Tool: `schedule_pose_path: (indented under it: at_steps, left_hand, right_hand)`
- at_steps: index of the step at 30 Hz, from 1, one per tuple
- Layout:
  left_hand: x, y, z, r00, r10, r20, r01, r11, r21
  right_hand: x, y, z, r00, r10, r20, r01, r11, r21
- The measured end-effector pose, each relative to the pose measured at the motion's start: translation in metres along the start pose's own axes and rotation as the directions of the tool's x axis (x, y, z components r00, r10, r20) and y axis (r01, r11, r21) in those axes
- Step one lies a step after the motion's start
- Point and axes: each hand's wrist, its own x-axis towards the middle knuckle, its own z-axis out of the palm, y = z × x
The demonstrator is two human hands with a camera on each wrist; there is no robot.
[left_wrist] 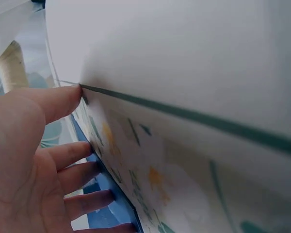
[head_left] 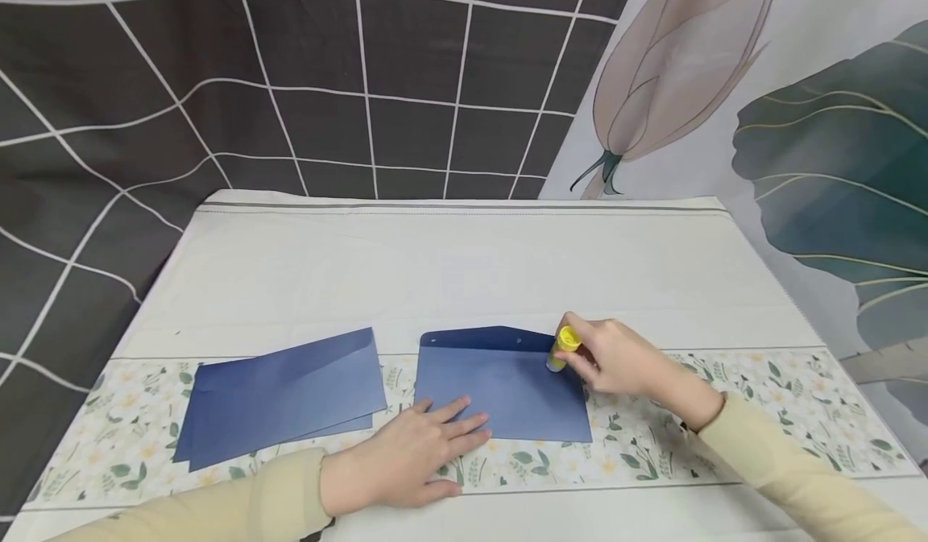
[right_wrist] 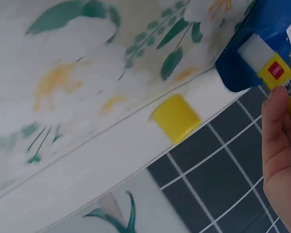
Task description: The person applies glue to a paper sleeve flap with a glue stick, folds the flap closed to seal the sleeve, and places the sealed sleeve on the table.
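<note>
A blue envelope (head_left: 500, 397) lies on the table with its darker flap (head_left: 489, 338) unfolded toward the back. My left hand (head_left: 413, 457) rests palm down with spread fingers on the envelope's lower left edge, the thumb on the tablecloth. In my right hand (head_left: 616, 357) I grip a yellow glue stick (head_left: 568, 338), tilted, its tip down at the right end of the flap. The right wrist view shows the glue stick's white end (right_wrist: 256, 51) uncapped against the blue paper. A yellow cap (right_wrist: 176, 119) stands on the cloth nearby, hidden behind my right hand in the head view.
More blue envelopes (head_left: 290, 397) lie overlapped to the left of my left hand. A white tablecloth (head_left: 464, 276) with a floral band covers the table. Behind it hangs a dark grid-patterned curtain (head_left: 413, 59), with a leaf-printed one (head_left: 819, 155) at the right.
</note>
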Motion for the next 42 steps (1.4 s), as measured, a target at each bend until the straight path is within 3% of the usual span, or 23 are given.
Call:
schedule_pose_path:
  at_steps: [11, 19, 25, 32, 42]
  left_hand:
    - [0.003, 0.001, -0.002, 0.999, -0.011, 0.037, 0.012, 1.000, -0.028]
    - [0.002, 0.001, -0.002, 0.998, -0.025, 0.051, 0.027, 0.998, -0.053]
    - [-0.001, 0.004, -0.004, 0.996, -0.048, 0.081, 0.057, 0.993, -0.106]
    - [0.000, 0.003, -0.006, 0.995, -0.061, 0.078, 0.068, 0.994, -0.087]
    - [0.002, 0.006, -0.009, 0.990, -0.088, 0.114, 0.101, 0.988, -0.120]
  right_hand:
    - [0.035, -0.022, 0.025, 0.995, -0.104, -0.012, 0.104, 0.994, 0.034]
    - [0.061, -0.035, 0.037, 0.984, -0.174, 0.023, 0.172, 0.982, 0.079]
    - [0.057, -0.035, 0.035, 0.983, -0.179, 0.046, 0.175, 0.982, 0.074]
    - [0.043, -0.027, 0.020, 0.986, -0.158, 0.058, 0.154, 0.986, 0.063]
    - [0.074, -0.038, 0.035, 0.969, -0.240, 0.052, 0.236, 0.969, 0.073]
